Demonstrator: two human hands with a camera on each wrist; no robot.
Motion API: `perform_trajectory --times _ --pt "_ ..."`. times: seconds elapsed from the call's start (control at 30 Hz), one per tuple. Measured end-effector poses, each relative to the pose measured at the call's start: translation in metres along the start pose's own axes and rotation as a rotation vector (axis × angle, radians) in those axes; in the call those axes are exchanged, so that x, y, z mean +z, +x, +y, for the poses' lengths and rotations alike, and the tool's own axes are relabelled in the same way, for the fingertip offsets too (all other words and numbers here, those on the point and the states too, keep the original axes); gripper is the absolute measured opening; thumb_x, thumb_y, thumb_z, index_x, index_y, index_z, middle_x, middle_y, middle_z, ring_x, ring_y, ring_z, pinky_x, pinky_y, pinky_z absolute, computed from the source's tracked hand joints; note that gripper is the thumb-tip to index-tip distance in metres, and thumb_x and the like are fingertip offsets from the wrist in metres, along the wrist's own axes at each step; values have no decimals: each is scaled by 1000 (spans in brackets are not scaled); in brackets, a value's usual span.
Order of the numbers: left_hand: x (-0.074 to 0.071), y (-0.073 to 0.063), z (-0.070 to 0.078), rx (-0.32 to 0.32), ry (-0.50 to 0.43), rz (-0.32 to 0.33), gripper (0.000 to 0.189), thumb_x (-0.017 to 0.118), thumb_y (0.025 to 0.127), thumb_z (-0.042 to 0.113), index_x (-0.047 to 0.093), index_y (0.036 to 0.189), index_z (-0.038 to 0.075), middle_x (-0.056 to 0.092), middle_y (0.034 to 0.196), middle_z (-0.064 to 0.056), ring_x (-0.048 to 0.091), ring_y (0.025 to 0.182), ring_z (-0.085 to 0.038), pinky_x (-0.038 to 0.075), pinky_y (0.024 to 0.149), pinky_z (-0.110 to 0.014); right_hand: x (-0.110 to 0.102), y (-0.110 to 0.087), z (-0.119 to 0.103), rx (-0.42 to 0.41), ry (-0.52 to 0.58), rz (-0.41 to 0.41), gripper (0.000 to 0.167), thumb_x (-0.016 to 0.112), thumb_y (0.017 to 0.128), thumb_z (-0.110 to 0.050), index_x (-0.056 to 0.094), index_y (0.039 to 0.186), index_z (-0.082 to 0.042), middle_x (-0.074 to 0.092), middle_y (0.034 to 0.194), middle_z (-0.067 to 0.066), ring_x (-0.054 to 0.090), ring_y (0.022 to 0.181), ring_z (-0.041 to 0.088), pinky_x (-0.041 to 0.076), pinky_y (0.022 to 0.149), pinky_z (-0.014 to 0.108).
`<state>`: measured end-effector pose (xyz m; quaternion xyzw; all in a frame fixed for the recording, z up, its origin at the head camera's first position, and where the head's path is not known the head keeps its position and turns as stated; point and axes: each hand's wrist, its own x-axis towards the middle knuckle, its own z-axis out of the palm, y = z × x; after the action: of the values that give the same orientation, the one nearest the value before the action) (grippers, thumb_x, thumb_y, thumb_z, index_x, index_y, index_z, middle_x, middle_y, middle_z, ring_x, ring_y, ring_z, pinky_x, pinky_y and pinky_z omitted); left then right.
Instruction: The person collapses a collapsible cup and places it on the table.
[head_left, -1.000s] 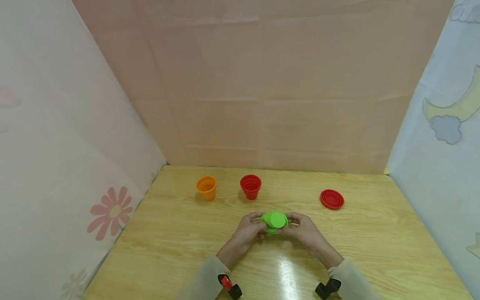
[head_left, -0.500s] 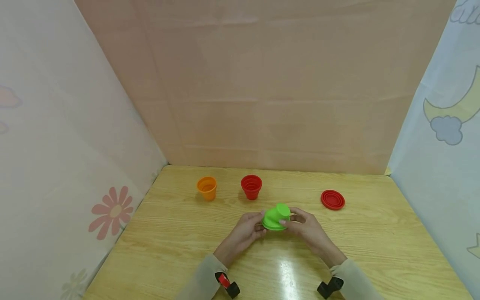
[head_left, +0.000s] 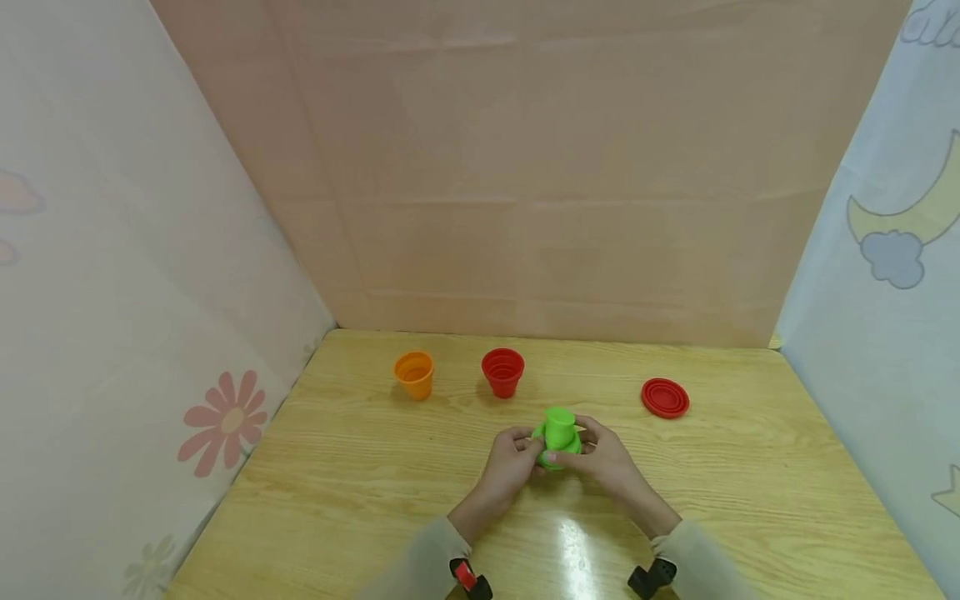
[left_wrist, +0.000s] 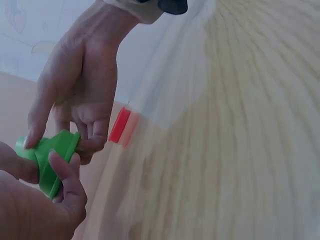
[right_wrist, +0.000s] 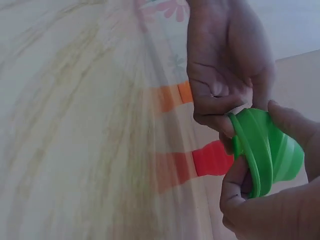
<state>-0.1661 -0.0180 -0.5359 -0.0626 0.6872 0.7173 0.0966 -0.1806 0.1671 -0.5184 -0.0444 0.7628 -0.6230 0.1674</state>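
Observation:
Both hands hold a green collapsible cup (head_left: 559,429) above the table, its wide rim downward and its narrow base up. The left hand (head_left: 507,467) grips the cup's left side, thumb on the wall. On the opposite side the right hand (head_left: 607,462) pinches it, thumb across the front and fingers behind. In the right wrist view the green cup (right_wrist: 270,150) looks partly folded, its rings uneven. Fingertips of both hands curl under the rim in the left wrist view, where the green cup (left_wrist: 52,162) is tilted sideways.
An orange collapsible cup (head_left: 414,375) and a red collapsible cup (head_left: 503,372) stand expanded at the back of the wooden table (head_left: 360,483). A flattened red collapsible cup (head_left: 665,398) lies at the back right. A beige backdrop (head_left: 525,183) rises behind.
The green cup has been turned in the hands, its base swinging first away and rightward, then more upright. The left hand has shifted right to a firmer grip. The other cups stay put.

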Motion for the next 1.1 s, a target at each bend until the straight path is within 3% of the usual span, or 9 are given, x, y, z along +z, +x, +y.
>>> perform_trajectory --times 0.27,0.4,0.5,0.67,0.8,0.97,1.1 --pt "5 -5 5 13 9 33 36 62 104 13 57 133 -9 66 81 -4 62 62 -9 60 62 -23 7 -1 -1 0 -16 78 74 89 85 -22 56 149 -7 68 127 20 70 115 27 56 88 27" --pt "5 -3 3 9 -2 47 31 59 104 10 59 129 -8 68 82 -5 63 61 -8 59 61 -22 9 -1 -1 -15 -26 102 73 89 85 -22 57 148 -5 71 124 19 71 118 30 57 87 26" --pt "3 0 2 -11 -30 42 31 59 103 10 60 129 -8 73 86 -9 64 62 -9 59 60 -21 5 0 0 -27 -27 55 77 89 86 -26 54 150 -5 71 125 19 70 118 29 58 87 27" --pt "-5 3 4 -25 -23 15 38 60 100 11 62 132 -9 76 95 -12 63 64 -10 56 58 -19 -12 3 4 -11 91 -125 78 83 91 -19 44 156 -3 67 125 19 70 110 23 62 89 32" --pt "-15 3 7 -22 -23 -70 40 58 100 11 63 135 -8 77 103 -12 64 71 -10 57 63 -19 -20 6 8 -13 136 -192 78 81 92 -15 41 158 0 67 120 15 72 102 20 64 87 33" --pt "-27 2 8 -29 -89 -282 47 61 103 14 55 146 -5 72 124 -16 69 92 -13 62 79 -22 -22 8 11 14 130 -142 77 84 90 -17 45 155 -2 67 116 11 71 97 18 64 83 33" --pt "-33 4 7 -31 -84 -346 55 68 99 10 52 150 -4 70 125 -15 72 97 -13 63 83 -22 -22 7 10 27 125 -124 76 84 89 -14 46 154 0 66 115 11 71 97 18 64 83 32"
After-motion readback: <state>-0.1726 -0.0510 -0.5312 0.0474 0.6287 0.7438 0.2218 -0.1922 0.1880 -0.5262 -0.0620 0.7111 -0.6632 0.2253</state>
